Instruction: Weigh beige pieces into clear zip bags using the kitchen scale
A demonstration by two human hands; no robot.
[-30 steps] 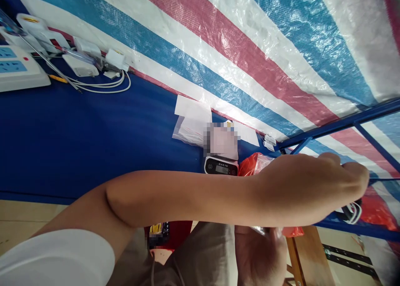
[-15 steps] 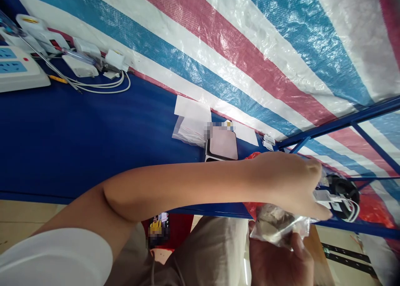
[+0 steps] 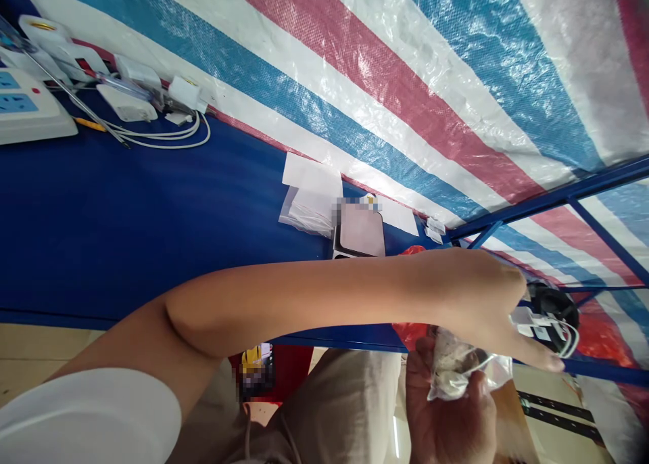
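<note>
"Where is the clear, crinkled plastic bag with pale, brownish contents [image 3: 453,377]?"

"In the right hand [image 3: 450,420], pinched between thumb and fingers, just below the left hand [image 3: 487,305]. The left's fingers curl out of sight; I can't tell whether they hold anything."

"How would it handle?"

"Light, I'd guess, with soft, slippery film; the loose right edge looks easiest to grasp. Contents may be fragile."

"Any writing?"

"None legible; the left forearm [image 3: 324,295] hides the front of the flat, pinkish-topped device [image 3: 362,229]."
</note>
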